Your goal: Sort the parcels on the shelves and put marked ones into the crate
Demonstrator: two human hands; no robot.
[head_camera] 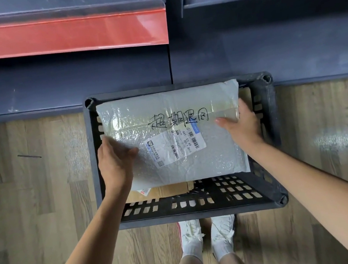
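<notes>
Marked mailer over crate, left hand and right hand pinching its side edges, thumbs on top; lower flat onto box, then release together.

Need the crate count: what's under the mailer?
Below the mailer, a cardboard parcel's edge shows in the crate. The mailer covers its remainder and anything else.

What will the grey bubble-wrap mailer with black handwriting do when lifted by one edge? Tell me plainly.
The grey bubble-wrap mailer probably sags somewhat: its padded skin looks soft and wrinkled. It seems light for its size, since the left hand and right hand hold it only by its side edges. The glossy film and tape may be slippery, so it could slide off the brown cardboard box beneath it in the black plastic crate.
</notes>
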